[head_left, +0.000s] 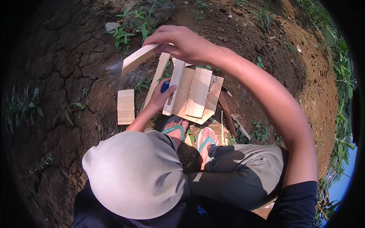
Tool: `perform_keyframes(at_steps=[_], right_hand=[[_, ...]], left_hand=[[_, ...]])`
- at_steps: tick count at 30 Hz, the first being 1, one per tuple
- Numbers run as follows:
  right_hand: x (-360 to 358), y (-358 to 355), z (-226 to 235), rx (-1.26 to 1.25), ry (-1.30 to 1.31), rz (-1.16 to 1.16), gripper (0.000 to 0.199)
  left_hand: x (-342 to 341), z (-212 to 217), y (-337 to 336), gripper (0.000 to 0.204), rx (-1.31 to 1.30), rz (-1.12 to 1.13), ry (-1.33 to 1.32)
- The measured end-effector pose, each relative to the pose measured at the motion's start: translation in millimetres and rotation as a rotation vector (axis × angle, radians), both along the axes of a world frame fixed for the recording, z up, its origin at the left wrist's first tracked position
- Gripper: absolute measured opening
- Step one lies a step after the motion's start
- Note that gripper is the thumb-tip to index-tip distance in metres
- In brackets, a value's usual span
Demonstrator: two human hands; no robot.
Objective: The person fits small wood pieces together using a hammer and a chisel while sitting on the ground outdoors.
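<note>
Over bare dirt, right hand grips a wood offcut; left hand clutches a blue-handled tool beside stacked boards.

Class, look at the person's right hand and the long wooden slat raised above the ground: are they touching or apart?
Touching. The head view shows the right hand pinching one end of the wooden slat between its fingers, lifting it clear of the boards below.

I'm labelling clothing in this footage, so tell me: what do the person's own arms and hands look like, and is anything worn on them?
Both hands are bare: no gloves, rings or watch can be seen on the left hand or the right hand. The forearms are uncovered too. A dark, near-black short sleeve covers the right upper arm, ending above the elbow. The left arm's upper part is hidden behind the light grey trouser knee.
</note>
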State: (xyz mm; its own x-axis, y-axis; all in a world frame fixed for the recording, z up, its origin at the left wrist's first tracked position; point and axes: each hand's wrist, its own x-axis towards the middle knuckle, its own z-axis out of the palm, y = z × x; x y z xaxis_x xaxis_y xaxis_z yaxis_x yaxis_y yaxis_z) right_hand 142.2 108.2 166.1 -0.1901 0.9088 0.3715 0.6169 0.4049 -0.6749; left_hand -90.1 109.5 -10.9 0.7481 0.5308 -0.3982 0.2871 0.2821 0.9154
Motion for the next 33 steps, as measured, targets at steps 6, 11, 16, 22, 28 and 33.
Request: perform_keyframes(at_steps=[6,11,16,22,28,33], right_hand=[[-6,-17,8,-0.150,-0.010,0.003,0.024],[54,-66,-17,-0.507,-0.161,-0.220,0.028],[44,-129,-48,-0.512,-0.423,0.002,0.043],[19,-146,-99,-0.197,-0.655,0.214,0.059],[17,-135,-101,-0.124,-0.705,0.201,0.041],[31,-141,-97,-0.053,-0.746,0.190,0.015]], left_hand=[[3,4,-1,0.053,0.106,-0.017,0.076],[1,13,-2,0.051,0.045,0.000,0.067],[1,6,0,0.054,0.051,0.007,0.021],[2,7,-2,0.051,0.064,0.022,-0.032],[1,10,-1,0.051,0.094,0.006,0.018],[3,13,1,0.050,0.088,0.008,0.024]])
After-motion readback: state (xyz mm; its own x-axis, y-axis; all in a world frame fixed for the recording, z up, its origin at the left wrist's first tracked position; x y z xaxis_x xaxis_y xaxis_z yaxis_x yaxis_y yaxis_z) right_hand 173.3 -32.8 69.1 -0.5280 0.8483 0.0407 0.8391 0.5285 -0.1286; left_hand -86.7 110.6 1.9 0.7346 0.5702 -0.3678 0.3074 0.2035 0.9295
